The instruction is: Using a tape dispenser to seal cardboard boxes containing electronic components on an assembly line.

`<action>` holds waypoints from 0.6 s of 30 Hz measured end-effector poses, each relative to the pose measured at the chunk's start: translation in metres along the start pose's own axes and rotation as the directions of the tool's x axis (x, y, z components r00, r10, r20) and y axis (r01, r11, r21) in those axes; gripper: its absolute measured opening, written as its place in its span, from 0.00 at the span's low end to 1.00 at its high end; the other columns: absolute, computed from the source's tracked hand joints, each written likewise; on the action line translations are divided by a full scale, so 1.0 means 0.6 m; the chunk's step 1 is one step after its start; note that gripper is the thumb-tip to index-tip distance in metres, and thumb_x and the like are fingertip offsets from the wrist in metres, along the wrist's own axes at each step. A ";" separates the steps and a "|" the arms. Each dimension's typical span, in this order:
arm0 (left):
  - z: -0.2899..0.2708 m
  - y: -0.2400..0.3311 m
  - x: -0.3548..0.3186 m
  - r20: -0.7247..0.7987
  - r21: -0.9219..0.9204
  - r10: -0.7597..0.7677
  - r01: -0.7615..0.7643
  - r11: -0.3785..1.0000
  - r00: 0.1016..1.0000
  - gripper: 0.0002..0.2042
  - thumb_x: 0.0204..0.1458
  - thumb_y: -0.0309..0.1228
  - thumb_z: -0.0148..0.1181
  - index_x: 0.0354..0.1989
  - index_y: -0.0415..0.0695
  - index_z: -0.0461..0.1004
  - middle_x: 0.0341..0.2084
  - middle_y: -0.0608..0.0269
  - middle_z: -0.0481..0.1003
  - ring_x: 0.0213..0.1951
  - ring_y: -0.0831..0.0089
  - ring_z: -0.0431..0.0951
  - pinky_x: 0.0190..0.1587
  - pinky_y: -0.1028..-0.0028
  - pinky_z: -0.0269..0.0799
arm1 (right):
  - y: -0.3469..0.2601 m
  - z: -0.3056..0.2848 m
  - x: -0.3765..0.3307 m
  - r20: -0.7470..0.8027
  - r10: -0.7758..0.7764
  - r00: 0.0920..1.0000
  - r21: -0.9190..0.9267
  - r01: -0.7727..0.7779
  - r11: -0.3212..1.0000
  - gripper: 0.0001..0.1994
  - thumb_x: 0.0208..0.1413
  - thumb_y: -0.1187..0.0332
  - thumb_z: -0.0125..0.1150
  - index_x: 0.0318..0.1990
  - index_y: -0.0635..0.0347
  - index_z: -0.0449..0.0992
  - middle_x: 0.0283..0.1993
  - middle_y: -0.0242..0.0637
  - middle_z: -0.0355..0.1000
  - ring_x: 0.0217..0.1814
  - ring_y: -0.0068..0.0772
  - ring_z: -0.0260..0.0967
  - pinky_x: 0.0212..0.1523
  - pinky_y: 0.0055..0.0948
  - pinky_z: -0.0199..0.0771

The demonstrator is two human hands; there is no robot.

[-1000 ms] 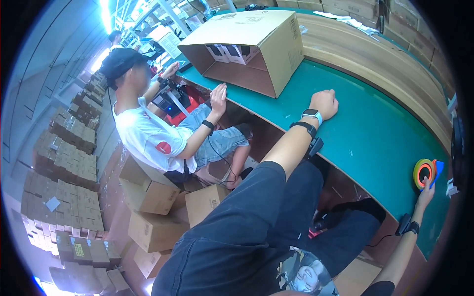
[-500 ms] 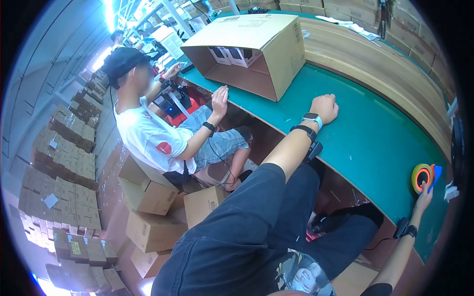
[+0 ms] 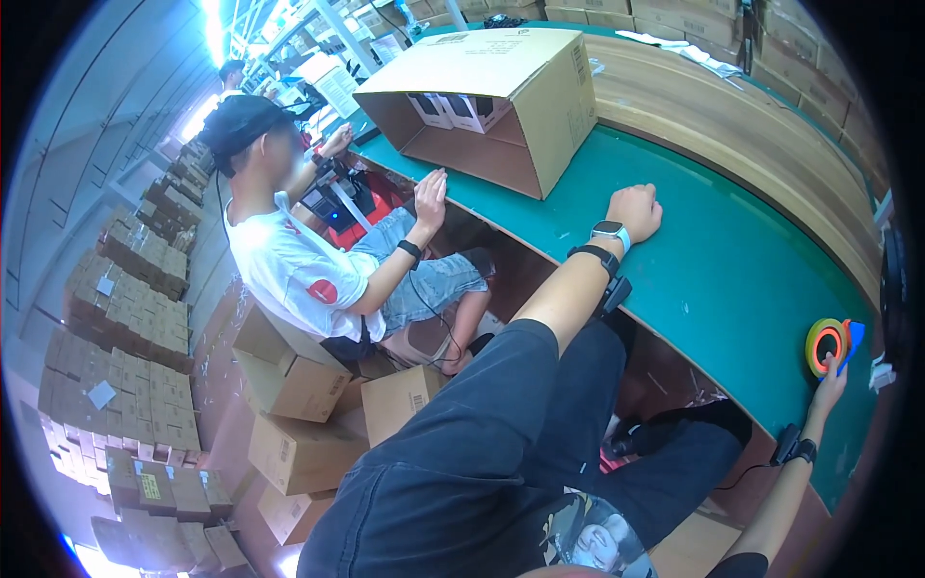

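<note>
My left hand (image 3: pixel 636 210) rests as a closed fist on the green table (image 3: pixel 732 279), with a watch and a black band on its wrist. It holds nothing. A large cardboard box (image 3: pixel 501 96) lies on its side a little beyond it, with small white boxes (image 3: pixel 453 111) inside. At the far right, my right hand (image 3: pixel 827 383) reaches up to an orange tape roll in a blue dispenser (image 3: pixel 829 345) on the table's near edge and grips its lower part.
A seated person in a white shirt and black cap (image 3: pixel 289 260) holds a flat hand (image 3: pixel 430 189) against the table edge. Open cartons (image 3: pixel 289 366) stand on the floor beside stacks of brown boxes (image 3: pixel 125 385). A wooden ledge (image 3: pixel 732 116) runs behind the table.
</note>
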State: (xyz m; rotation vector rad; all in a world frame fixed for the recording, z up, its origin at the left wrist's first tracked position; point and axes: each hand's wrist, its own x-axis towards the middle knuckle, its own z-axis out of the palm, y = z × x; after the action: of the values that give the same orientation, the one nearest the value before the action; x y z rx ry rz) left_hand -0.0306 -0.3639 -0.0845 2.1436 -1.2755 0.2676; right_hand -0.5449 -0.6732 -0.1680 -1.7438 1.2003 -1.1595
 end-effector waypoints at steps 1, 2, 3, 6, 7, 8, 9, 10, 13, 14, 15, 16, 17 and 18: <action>-0.001 0.000 0.000 -0.011 -0.004 0.006 -0.006 1.000 1.000 0.08 0.51 0.32 0.57 0.32 0.40 0.75 0.31 0.47 0.79 0.37 0.50 0.80 0.41 0.55 0.76 | -0.001 0.001 -0.001 0.005 -0.008 1.000 0.014 0.008 1.000 0.16 0.63 0.60 0.59 0.47 0.65 0.77 0.35 0.31 0.74 0.38 0.23 0.69 0.43 0.26 0.67; -0.002 0.001 -0.001 -0.023 -0.008 0.010 -0.010 1.000 1.000 0.08 0.51 0.32 0.57 0.32 0.40 0.75 0.31 0.47 0.79 0.37 0.50 0.80 0.41 0.55 0.76 | -0.003 0.001 -0.002 0.012 -0.016 1.000 0.028 0.016 0.999 0.16 0.63 0.60 0.59 0.47 0.65 0.77 0.35 0.31 0.74 0.38 0.22 0.69 0.42 0.26 0.66; -0.003 0.002 -0.001 0.019 -0.006 -0.010 0.010 1.000 1.000 0.08 0.52 0.32 0.57 0.32 0.40 0.75 0.31 0.47 0.79 0.37 0.50 0.80 0.41 0.55 0.76 | -0.004 0.002 -0.002 -0.013 0.019 1.000 0.020 -0.018 1.000 0.15 0.64 0.60 0.58 0.46 0.64 0.77 0.35 0.30 0.73 0.38 0.22 0.68 0.42 0.25 0.66; -0.005 0.001 -0.003 -0.027 -0.009 0.003 -0.003 1.000 1.000 0.08 0.51 0.32 0.56 0.32 0.40 0.75 0.31 0.48 0.79 0.37 0.50 0.80 0.41 0.55 0.76 | -0.004 0.003 -0.004 -0.002 -0.013 1.000 0.026 0.013 1.000 0.14 0.64 0.60 0.58 0.46 0.64 0.77 0.34 0.30 0.73 0.38 0.22 0.68 0.41 0.25 0.66; -0.004 0.001 -0.002 0.021 -0.010 -0.014 0.014 1.000 1.000 0.08 0.51 0.32 0.56 0.32 0.39 0.75 0.31 0.48 0.79 0.36 0.50 0.80 0.41 0.55 0.76 | -0.003 0.002 -0.003 -0.046 -0.002 0.999 -0.004 0.001 1.000 0.14 0.64 0.60 0.58 0.46 0.64 0.77 0.34 0.30 0.73 0.38 0.22 0.68 0.41 0.25 0.66; -0.003 0.001 -0.001 -0.025 -0.016 0.006 -0.006 1.000 1.000 0.08 0.51 0.32 0.56 0.32 0.39 0.75 0.31 0.48 0.79 0.36 0.50 0.80 0.41 0.55 0.76 | -0.002 0.002 -0.002 -0.023 -0.011 1.000 0.015 0.011 1.000 0.14 0.64 0.60 0.58 0.46 0.64 0.77 0.34 0.30 0.73 0.38 0.22 0.68 0.41 0.25 0.66; -0.003 0.001 -0.001 -0.024 -0.015 0.004 -0.005 1.000 1.000 0.08 0.51 0.32 0.56 0.32 0.40 0.75 0.31 0.48 0.79 0.36 0.50 0.80 0.41 0.55 0.76 | 0.000 0.002 -0.001 -0.020 -0.015 1.000 0.014 0.016 1.000 0.14 0.64 0.60 0.58 0.46 0.64 0.77 0.34 0.30 0.73 0.38 0.22 0.68 0.42 0.25 0.66; -0.002 0.001 0.000 -0.019 -0.011 0.001 -0.001 1.000 1.000 0.08 0.51 0.32 0.56 0.32 0.40 0.75 0.31 0.48 0.79 0.36 0.50 0.80 0.41 0.55 0.76 | 0.001 0.001 0.001 -0.014 -0.016 1.000 0.014 0.016 1.000 0.14 0.64 0.60 0.58 0.46 0.64 0.77 0.34 0.30 0.73 0.38 0.22 0.69 0.42 0.26 0.66; 0.000 0.001 0.000 -0.016 -0.005 0.000 0.000 1.000 1.000 0.08 0.51 0.32 0.56 0.32 0.40 0.75 0.31 0.48 0.79 0.36 0.50 0.80 0.41 0.55 0.76 | 0.005 -0.001 0.003 0.002 -0.010 1.000 0.025 0.010 1.000 0.14 0.64 0.60 0.58 0.46 0.64 0.77 0.34 0.30 0.73 0.38 0.22 0.69 0.42 0.26 0.66; 0.000 0.001 0.000 -0.027 -0.007 0.006 -0.006 1.000 1.000 0.08 0.51 0.31 0.56 0.32 0.40 0.75 0.31 0.48 0.79 0.36 0.50 0.80 0.41 0.54 0.76 | 0.006 -0.001 0.002 0.009 -0.015 1.000 0.033 0.015 0.999 0.14 0.64 0.60 0.58 0.46 0.64 0.77 0.34 0.30 0.73 0.38 0.22 0.69 0.42 0.26 0.66; 0.000 0.001 -0.001 0.012 -0.007 -0.015 0.015 1.000 1.000 0.08 0.51 0.31 0.56 0.32 0.40 0.75 0.31 0.48 0.79 0.36 0.50 0.80 0.41 0.54 0.76 | 0.006 -0.001 0.002 -0.014 0.019 1.000 0.013 -0.019 1.000 0.14 0.64 0.60 0.59 0.46 0.64 0.77 0.34 0.31 0.73 0.38 0.22 0.69 0.42 0.26 0.66; 0.000 0.000 -0.002 -0.041 -0.011 0.010 -0.010 1.000 0.999 0.08 0.51 0.31 0.56 0.32 0.40 0.75 0.31 0.48 0.79 0.36 0.50 0.80 0.41 0.54 0.76 | 0.007 -0.001 0.002 0.015 -0.022 1.000 0.041 0.022 0.999 0.14 0.64 0.60 0.59 0.46 0.64 0.77 0.34 0.31 0.73 0.38 0.22 0.69 0.42 0.26 0.66; 0.000 0.000 -0.001 -0.035 -0.009 0.007 -0.007 1.000 0.999 0.08 0.51 0.31 0.56 0.32 0.40 0.75 0.31 0.48 0.79 0.36 0.50 0.80 0.41 0.54 0.76 | 0.006 0.000 0.001 0.008 -0.018 1.000 0.030 0.018 0.999 0.15 0.64 0.60 0.59 0.46 0.64 0.77 0.34 0.31 0.73 0.38 0.22 0.69 0.42 0.26 0.66; 0.000 0.000 -0.002 -0.030 -0.008 0.004 -0.004 1.000 1.000 0.08 0.51 0.31 0.56 0.32 0.40 0.75 0.31 0.48 0.79 0.36 0.50 0.80 0.41 0.54 0.76 | 0.005 0.001 0.001 0.000 -0.015 1.000 0.019 0.015 1.000 0.15 0.64 0.60 0.59 0.47 0.64 0.77 0.34 0.31 0.73 0.38 0.22 0.69 0.42 0.26 0.66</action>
State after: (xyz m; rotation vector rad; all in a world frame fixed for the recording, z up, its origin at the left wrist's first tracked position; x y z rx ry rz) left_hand -0.0310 -0.3632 -0.0851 2.1224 -1.2623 0.2943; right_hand -0.5452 -0.6746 -0.1710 -1.7411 1.1744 -1.1759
